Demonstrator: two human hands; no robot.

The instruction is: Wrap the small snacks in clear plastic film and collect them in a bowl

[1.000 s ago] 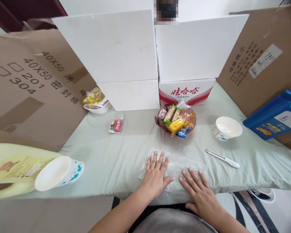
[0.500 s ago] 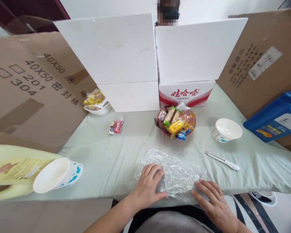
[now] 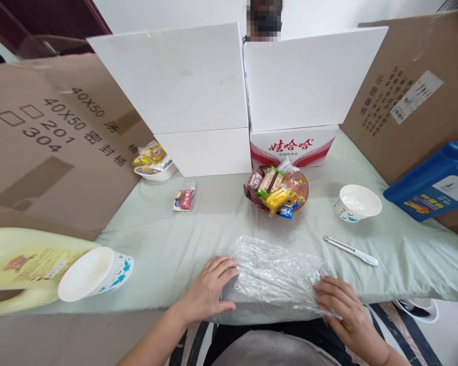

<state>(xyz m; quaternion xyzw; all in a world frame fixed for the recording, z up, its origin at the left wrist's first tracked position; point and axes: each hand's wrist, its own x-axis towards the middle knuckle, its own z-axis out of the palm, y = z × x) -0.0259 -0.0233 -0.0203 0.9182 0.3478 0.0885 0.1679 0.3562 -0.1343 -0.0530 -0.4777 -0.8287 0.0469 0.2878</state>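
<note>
A crinkly sheet of clear plastic wrap lies at the near edge of the tabletop, right in front of the person. The left hand sits at the wrap's left end with its fingers curled against it. The right hand is at the right end — its fingers bend over the edge of the wrap and seem to pinch it. I cannot tell how tight either grip is.

Just behind the wrap stands a dark bowl of snacks, full of bright little packets. To the right of it is a white paper bowl, and a thin white pen-like tool lies between that bowl and the wrap. Farther right leans a blue jug.

On the left, near the edge, a paper cup lies on its side, touching a big pale yellow jug. One small red snack packet lies alone, and behind it is a little white dish with more packets.

White boards and a red and white box stand at the back — brown cardboard leans at both sides.
</note>
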